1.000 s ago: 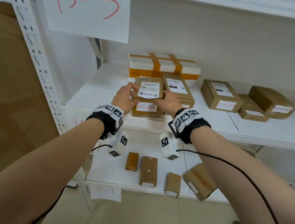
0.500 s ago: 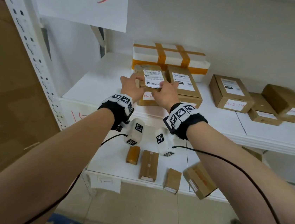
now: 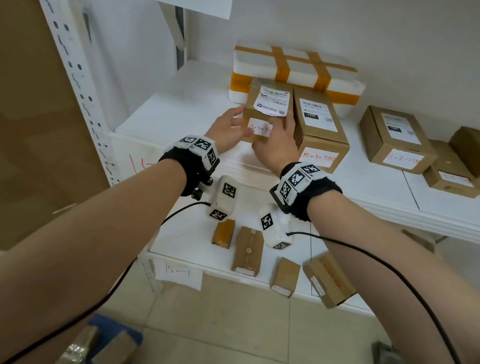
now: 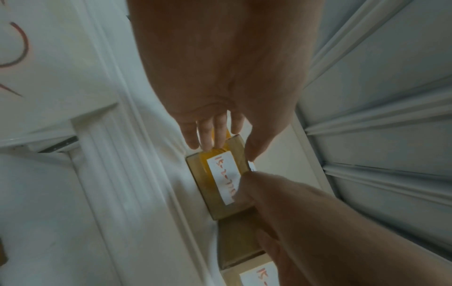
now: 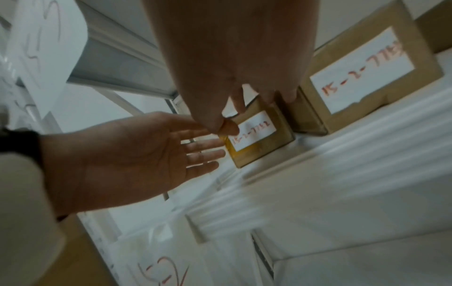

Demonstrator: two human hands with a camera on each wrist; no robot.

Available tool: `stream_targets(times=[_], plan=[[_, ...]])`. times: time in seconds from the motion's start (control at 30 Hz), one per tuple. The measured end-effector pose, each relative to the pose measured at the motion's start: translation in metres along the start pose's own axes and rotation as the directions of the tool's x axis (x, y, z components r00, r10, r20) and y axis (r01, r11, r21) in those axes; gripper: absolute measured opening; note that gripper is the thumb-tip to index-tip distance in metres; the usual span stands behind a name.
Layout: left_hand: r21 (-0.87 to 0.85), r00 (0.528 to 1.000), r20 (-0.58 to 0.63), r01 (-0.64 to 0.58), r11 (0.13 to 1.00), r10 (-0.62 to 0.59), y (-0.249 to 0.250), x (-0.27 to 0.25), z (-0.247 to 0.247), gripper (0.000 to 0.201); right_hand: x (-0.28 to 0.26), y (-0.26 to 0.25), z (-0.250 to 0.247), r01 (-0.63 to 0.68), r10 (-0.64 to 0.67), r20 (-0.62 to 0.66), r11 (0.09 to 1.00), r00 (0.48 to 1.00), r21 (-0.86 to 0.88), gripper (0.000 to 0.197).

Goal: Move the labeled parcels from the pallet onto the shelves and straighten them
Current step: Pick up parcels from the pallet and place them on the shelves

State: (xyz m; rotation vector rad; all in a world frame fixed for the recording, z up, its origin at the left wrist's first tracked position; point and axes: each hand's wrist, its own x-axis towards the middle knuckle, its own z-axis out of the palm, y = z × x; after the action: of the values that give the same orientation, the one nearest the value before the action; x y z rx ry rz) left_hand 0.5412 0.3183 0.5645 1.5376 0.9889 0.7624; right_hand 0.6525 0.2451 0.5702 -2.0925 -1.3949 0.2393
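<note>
Head view, small parcel [image 3: 266,111] between flat left hand [image 3: 228,129] and gripping right hand [image 3: 276,144], larger box [image 3: 319,128] touching alongside

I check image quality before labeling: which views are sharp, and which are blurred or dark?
Head view: bright, fairly sharp, with wide-angle bending at the edges; the parcel label print stays unreadable. Left wrist view: dim, soft. Right wrist view: dim, motion-streaked across the shelf edge.

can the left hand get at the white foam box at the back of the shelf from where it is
Probably yes. The left hand lies open beside the small parcel, and the shelf left of that parcel looks bare up to the foam box.
</note>
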Motion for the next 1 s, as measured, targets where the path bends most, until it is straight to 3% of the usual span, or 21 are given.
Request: stream_targets(times=[0.1, 0.23, 0.4, 0.57, 0.73, 1.0], plan=[[-0.036, 0.998, -0.061, -0.015, 0.999, 0.013, -0.01, -0.015, -0.012, 0.045, -0.012, -0.01, 0.019, 0.074, -0.062, -0.192, 0.996, 0.979, 0.057, 0.042], [-0.099, 0.986, -0.157, -0.064, 0.993, 0.048, -0.034, -0.04, -0.033, 0.009, -0.032, -0.036, 0.055, 0.213, -0.164, -0.223, 0.953, 0.961, 0.217, 0.025], [0.024, 0.961, -0.264, -0.082, 0.996, 0.086, -0.079, -0.076, -0.063, 0.018, -0.067, -0.061, 0.109, 0.315, -0.237, -0.239, 0.872, 0.942, 0.376, 0.025], [0.113, 0.959, -0.283, 0.003, 0.994, 0.03, -0.141, -0.13, -0.092, 0.034, -0.117, -0.065, 0.181, 0.255, -0.216, -0.136, 0.846, 0.967, 0.469, 0.031], [0.17, 0.964, -0.245, 0.147, 0.974, -0.103, -0.223, -0.179, -0.121, 0.026, -0.172, -0.05, 0.265, 0.113, -0.156, 0.045, 0.856, 0.987, 0.504, 0.029], [0.166, 0.904, -0.282, 0.375, 0.912, -0.321, -0.38, -0.255, -0.141, 0.035, -0.268, -0.012, 0.407, -0.022, -0.147, 0.283, 0.855, 0.948, 0.518, 0.031]])
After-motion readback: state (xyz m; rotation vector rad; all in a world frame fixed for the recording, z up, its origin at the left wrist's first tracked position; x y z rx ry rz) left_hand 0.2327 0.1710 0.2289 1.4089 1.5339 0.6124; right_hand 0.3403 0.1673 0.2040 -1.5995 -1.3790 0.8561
